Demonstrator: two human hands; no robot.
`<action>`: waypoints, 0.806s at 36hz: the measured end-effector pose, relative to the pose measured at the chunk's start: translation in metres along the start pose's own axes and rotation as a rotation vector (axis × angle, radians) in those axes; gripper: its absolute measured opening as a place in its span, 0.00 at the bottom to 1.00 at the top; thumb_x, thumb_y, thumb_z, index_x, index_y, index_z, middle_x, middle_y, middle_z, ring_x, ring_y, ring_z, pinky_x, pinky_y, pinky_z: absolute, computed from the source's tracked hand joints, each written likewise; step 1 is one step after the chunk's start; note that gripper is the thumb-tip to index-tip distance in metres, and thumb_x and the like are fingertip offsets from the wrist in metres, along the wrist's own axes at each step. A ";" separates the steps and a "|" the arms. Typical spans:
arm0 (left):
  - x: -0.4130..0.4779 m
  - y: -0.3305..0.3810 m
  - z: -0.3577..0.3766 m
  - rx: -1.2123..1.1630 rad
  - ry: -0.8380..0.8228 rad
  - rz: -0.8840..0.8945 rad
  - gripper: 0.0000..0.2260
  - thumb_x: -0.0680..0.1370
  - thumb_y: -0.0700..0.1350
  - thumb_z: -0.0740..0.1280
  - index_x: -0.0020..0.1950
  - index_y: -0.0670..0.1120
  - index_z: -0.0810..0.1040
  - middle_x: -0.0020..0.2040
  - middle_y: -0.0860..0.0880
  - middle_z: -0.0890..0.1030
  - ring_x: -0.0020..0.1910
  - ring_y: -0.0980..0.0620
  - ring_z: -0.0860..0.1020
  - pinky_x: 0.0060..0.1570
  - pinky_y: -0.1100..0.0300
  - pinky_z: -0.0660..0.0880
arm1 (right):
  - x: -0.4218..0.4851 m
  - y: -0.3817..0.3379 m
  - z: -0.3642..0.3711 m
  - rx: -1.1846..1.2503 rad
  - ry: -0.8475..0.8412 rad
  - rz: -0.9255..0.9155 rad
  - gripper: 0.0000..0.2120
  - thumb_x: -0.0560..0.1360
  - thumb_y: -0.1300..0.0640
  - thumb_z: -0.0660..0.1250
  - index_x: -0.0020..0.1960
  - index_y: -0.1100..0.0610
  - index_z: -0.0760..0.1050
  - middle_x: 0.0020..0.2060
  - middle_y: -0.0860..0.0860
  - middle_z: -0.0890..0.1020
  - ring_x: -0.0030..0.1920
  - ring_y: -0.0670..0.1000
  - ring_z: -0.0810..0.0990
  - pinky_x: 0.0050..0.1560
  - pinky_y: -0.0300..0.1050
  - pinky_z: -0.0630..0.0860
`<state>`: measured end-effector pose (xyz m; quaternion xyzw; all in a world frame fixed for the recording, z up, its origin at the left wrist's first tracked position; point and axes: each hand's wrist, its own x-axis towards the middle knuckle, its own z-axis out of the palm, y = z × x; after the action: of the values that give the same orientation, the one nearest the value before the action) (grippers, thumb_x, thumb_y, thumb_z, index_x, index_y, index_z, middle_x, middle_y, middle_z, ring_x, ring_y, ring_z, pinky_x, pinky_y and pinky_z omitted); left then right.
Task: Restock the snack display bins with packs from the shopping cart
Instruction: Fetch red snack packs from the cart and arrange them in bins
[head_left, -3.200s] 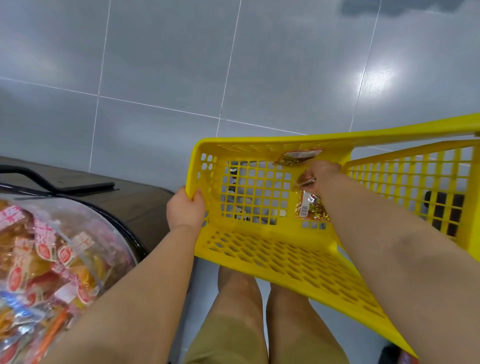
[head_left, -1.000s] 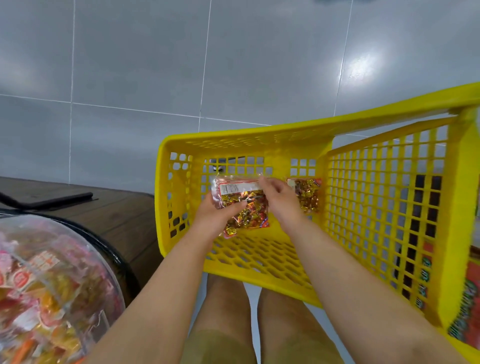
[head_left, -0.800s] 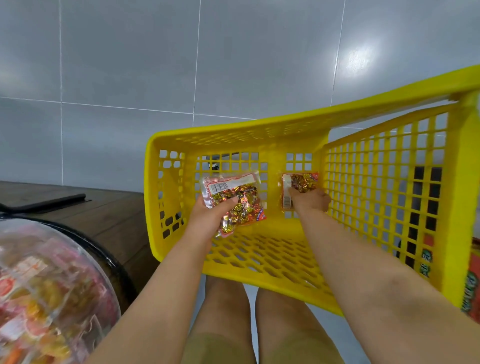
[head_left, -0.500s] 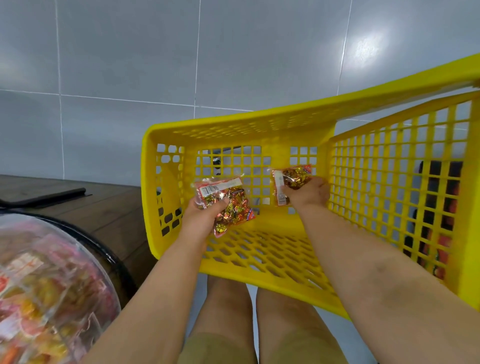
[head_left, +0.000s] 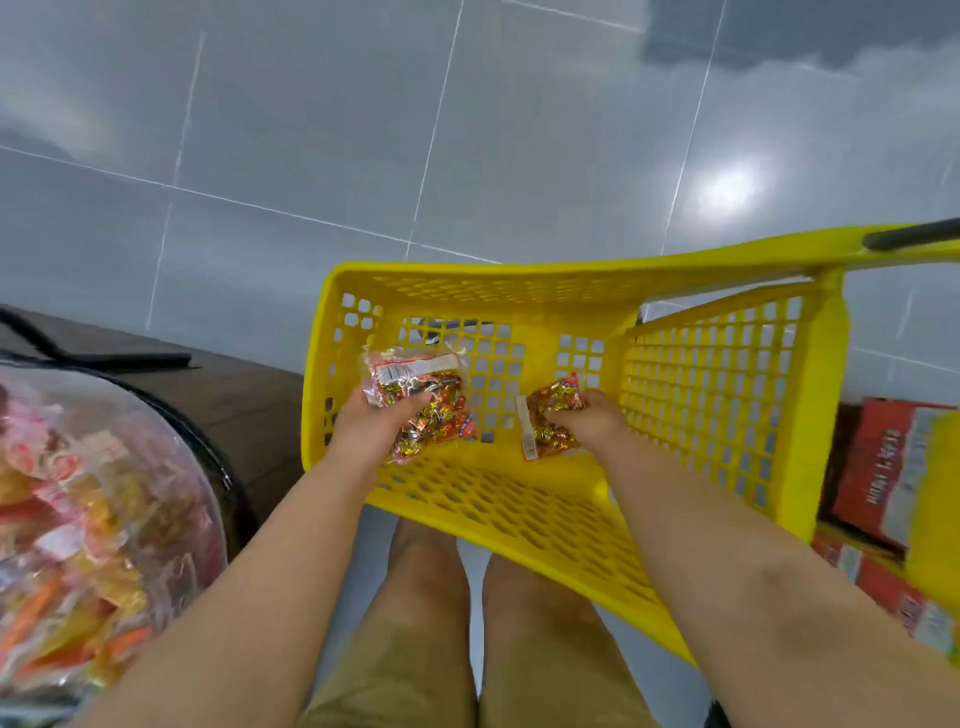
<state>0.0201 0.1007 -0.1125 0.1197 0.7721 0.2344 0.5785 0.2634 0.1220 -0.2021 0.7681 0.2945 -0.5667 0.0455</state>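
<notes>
Currently, the left grip (head_left: 370, 430) holds one candy pack (head_left: 418, 382); the right grip (head_left: 597, 423) holds a second pack (head_left: 548, 431) (both inside the yellow cart (head_left: 519, 275)).

Yellow lattice cart (head_left: 717, 395), grey-tiled floor (head_left: 311, 130)

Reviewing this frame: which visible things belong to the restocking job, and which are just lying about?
In the job:
left hand, gripping the larger candy pack
right hand, gripping the smaller candy pack
yellow cart basket
clear snack bin

Lying about:
red cartons, beyond the basket
brown surface
</notes>
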 end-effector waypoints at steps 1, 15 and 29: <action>-0.010 0.003 -0.003 -0.004 -0.005 0.015 0.14 0.71 0.41 0.75 0.52 0.54 0.78 0.51 0.49 0.83 0.52 0.47 0.82 0.57 0.46 0.77 | -0.014 -0.004 -0.006 0.011 -0.014 -0.016 0.23 0.69 0.57 0.75 0.61 0.63 0.73 0.56 0.58 0.79 0.56 0.57 0.78 0.55 0.47 0.75; -0.139 0.020 -0.067 -0.293 0.166 0.098 0.16 0.72 0.40 0.75 0.58 0.47 0.78 0.53 0.41 0.83 0.50 0.40 0.83 0.45 0.45 0.80 | -0.179 -0.094 -0.027 0.240 -0.171 -0.358 0.04 0.72 0.61 0.71 0.46 0.57 0.79 0.44 0.57 0.83 0.42 0.53 0.82 0.44 0.48 0.79; -0.210 -0.005 -0.214 -0.471 0.397 0.249 0.15 0.71 0.41 0.76 0.55 0.48 0.77 0.48 0.47 0.84 0.38 0.53 0.83 0.32 0.62 0.76 | -0.316 -0.183 0.095 0.103 -0.242 -0.671 0.07 0.66 0.64 0.76 0.40 0.60 0.79 0.35 0.53 0.81 0.37 0.52 0.80 0.45 0.49 0.78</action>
<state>-0.1194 -0.0475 0.1077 0.0281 0.7736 0.4943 0.3954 0.0330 0.1074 0.0960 0.5574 0.4937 -0.6510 -0.1475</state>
